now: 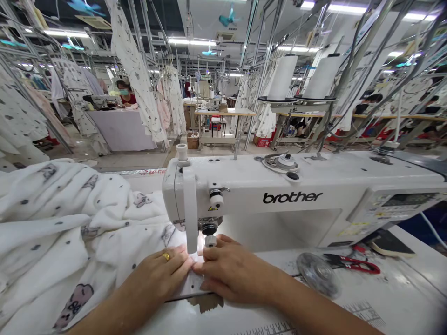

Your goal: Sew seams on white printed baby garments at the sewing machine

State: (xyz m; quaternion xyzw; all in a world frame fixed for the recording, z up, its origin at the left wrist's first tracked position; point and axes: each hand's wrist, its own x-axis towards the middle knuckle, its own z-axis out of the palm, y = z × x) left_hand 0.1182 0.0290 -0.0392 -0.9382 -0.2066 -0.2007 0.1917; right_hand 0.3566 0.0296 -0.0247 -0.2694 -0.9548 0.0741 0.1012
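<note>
White fabric point(115, 242) printed with small dots and animal figures is bunched left of the sewing machine point(244, 195), one edge running under its needle area. My left hand point(165, 267), with a yellow ring, holds that edge just left of the presser foot, fingers bent and close together. Beside it my right hand point(232, 270) pinches the fabric at the front right of the needle. The two hands' fingertips meet there. Fingers and the machine head hide the needle and the exact seam.
Right of my hand lie a clear round object point(317, 274), red-handled thread snips point(352, 264) and a dark flat pad point(391, 244). Two white thread cones point(282, 77) stand behind the machine. Printed garments point(134, 70) hang around; a person point(126, 95) sits at another machine.
</note>
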